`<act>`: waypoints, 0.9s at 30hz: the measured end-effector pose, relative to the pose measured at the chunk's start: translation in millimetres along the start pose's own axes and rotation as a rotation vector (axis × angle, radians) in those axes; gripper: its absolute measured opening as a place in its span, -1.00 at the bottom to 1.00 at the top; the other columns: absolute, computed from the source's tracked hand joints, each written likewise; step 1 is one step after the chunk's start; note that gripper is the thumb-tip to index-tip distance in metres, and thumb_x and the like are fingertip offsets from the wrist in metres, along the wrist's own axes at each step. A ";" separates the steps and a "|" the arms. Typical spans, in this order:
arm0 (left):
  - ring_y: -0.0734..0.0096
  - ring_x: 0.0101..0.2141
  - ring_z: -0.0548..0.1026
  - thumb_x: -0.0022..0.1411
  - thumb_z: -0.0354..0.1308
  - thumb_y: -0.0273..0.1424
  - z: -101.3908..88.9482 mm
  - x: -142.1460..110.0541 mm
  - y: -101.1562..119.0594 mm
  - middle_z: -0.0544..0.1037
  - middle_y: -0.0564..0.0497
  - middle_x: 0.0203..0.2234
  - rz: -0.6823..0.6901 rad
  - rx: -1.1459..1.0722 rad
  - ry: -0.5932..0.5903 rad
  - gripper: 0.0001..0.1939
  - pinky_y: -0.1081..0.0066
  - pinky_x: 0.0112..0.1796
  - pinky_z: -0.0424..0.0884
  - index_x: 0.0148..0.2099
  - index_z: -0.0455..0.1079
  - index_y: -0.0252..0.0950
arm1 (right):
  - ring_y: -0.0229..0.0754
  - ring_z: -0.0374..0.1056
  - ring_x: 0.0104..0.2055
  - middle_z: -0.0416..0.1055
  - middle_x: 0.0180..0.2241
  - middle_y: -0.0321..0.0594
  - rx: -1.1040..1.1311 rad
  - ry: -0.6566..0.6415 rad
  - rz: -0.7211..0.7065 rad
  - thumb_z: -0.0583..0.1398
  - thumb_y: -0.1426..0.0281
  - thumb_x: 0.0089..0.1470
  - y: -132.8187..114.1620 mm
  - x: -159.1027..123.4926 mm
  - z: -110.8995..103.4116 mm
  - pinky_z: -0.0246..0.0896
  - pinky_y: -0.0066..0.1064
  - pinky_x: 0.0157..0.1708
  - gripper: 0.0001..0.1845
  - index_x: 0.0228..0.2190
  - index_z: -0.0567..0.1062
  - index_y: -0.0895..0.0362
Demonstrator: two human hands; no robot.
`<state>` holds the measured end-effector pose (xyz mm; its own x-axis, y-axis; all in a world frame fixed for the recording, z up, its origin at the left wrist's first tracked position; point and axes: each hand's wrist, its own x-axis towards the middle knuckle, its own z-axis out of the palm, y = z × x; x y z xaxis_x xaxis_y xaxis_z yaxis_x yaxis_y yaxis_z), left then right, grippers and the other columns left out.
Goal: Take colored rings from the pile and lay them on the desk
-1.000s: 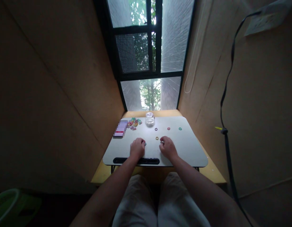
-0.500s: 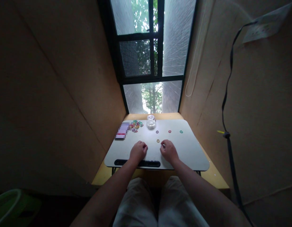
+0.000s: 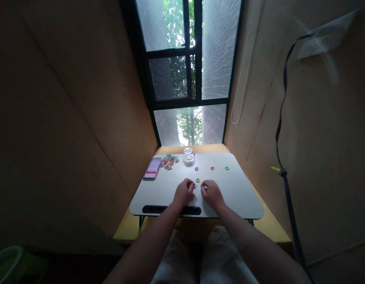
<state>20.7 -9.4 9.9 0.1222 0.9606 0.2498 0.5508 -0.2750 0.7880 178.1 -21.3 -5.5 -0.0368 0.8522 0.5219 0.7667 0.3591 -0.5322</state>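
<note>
Apparently for fine control, my left hand (image 3: 185, 193) is pinching a pale ring (image 3: 195, 186) by the fingertips, near the yellow ring (image 3: 198, 180) on the counter (image 3: 241, 197); my right hand (image 3: 211, 193) is resting half-curled alongside, grip unclear.

No text, label, brand, number or sign is legible.

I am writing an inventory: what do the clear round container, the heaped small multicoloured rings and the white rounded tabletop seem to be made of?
Clear round container: glossy plastic or glass; transparent, with highlights. Heaped small multicoloured rings: perhaps plastic, given varied colours; finish unclear. White rounded tabletop: probably laminated board, smooth with soft sheen.
</note>
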 end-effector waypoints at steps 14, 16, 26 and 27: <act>0.50 -0.44 0.41 0.14 0.05 -0.36 19.1 -14.5 6.5 0.48 0.09 -0.49 0.004 -0.085 0.073 -0.90 0.47 -0.37 0.30 -0.33 0.36 -0.27 | -0.22 0.19 -0.39 0.29 -0.50 -0.27 0.080 -0.067 -0.069 0.11 0.43 0.00 -1.8 -7.7 -5.5 0.05 -0.42 -0.33 -0.89 -0.54 0.33 0.13; 0.50 -0.44 0.42 0.14 0.06 -0.37 19.7 -14.7 6.7 0.48 0.09 -0.48 -0.003 -0.078 0.079 -0.90 0.47 -0.36 0.29 -0.33 0.36 -0.26 | -0.23 0.18 -0.40 0.28 -0.50 -0.28 0.088 -0.073 -0.068 0.10 0.44 -0.02 -1.4 -8.4 -4.6 0.04 -0.43 -0.35 -0.92 -0.52 0.32 0.13; 0.48 -0.38 0.46 0.15 0.04 -0.40 17.7 -16.6 10.4 0.54 0.06 -0.40 0.006 -0.112 0.024 -0.85 0.46 -0.31 0.34 -0.24 0.40 -0.25 | -0.22 0.18 -0.39 0.26 -0.49 -0.29 0.082 -0.068 -0.021 0.07 0.47 0.02 2.3 -8.2 0.1 0.05 -0.42 -0.34 -0.93 -0.48 0.32 0.12; 0.47 -0.37 0.47 0.16 0.04 -0.40 17.6 -16.7 10.8 0.55 0.05 -0.38 0.007 -0.115 0.021 -0.84 0.46 -0.29 0.35 -0.21 0.40 -0.25 | -0.22 0.18 -0.39 0.26 -0.48 -0.29 0.084 -0.061 -0.017 0.07 0.47 0.02 2.6 -7.9 0.3 0.05 -0.42 -0.34 -0.93 -0.48 0.31 0.12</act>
<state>39.2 -27.7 4.4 0.1076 0.9578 0.2667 0.4516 -0.2861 0.8451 180.3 -27.0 -11.2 -0.0904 0.8665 0.4909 0.7094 0.4019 -0.5789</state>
